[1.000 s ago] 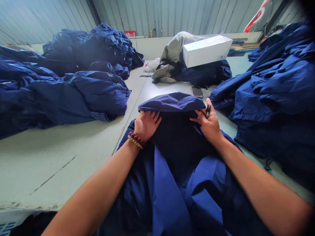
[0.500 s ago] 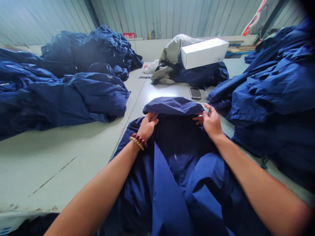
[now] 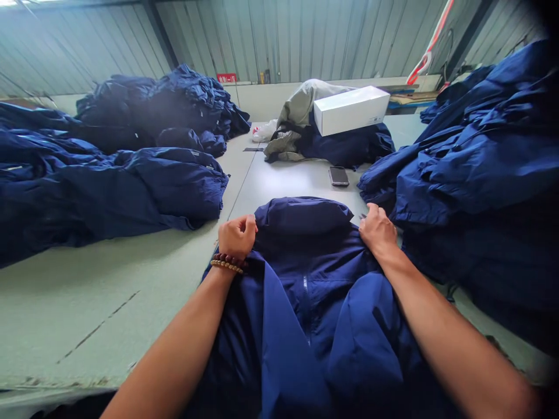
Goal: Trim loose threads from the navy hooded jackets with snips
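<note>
A navy blue jacket [image 3: 314, 279] lies on the pale green table [image 3: 109, 291] in front of me, its hood [image 3: 303, 215] pointing away and its zip running down the middle. My left hand [image 3: 237, 235], with bead bracelets on the wrist, is closed in a fist on the fabric at the hood's left side. My right hand [image 3: 377, 230] is closed on the fabric at the hood's right side. The small dark tool it carried earlier is hidden from view.
Piles of navy garments lie at the left [image 3: 109, 174] and the right [image 3: 471, 169]. At the back, a white box [image 3: 351, 109] rests on a grey-and-navy heap. A phone [image 3: 339, 176] lies on the table beyond the hood. A corrugated wall stands behind.
Both hands moved outward to the sides of the hood and closed into fists on the cloth. The jacket front now lies flatter with the zip showing. The tool in my right hand went out of sight.
</note>
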A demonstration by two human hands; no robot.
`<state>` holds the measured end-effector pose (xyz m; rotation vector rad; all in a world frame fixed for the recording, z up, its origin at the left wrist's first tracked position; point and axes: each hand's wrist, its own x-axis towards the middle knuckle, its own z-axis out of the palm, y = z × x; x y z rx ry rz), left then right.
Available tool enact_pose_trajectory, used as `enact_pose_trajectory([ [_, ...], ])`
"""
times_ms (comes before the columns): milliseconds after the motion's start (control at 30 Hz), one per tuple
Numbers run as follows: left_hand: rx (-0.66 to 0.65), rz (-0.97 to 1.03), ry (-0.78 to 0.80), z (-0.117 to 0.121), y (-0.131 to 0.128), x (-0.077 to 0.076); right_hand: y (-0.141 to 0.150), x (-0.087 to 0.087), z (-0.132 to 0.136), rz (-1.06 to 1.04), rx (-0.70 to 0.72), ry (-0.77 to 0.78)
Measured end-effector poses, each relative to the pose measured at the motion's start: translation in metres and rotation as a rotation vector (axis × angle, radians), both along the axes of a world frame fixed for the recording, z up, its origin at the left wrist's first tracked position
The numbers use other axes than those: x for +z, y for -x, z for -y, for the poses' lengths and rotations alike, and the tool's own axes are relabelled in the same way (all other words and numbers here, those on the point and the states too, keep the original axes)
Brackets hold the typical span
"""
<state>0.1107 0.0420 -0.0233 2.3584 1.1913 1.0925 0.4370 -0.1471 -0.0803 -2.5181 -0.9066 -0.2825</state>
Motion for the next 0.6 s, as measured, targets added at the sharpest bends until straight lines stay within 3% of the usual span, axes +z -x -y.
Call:
enact_pose_trajectory([
  [167, 0.111, -0.155, 0.061, -0.012, -0.003, -0.005, -0.010, -0.017, -0.004, 0.011, 0.008, 0.018],
  [333, 0.160, -0.309, 0.174, -0.017, -0.010, -0.009, -0.005, -0.019, -0.006, 0.046, 0.002, -0.040],
  [467, 0.128, -0.377, 0.184, -0.015, -0.016, -0.007, 0.009, -0.006, -0.007, 0.049, 0.049, -0.066],
  [600, -0.008, -0.436, 0.146, -0.003, -0.008, 0.013, 0.014, 0.023, 0.003, 0.012, 0.130, -0.042],
])
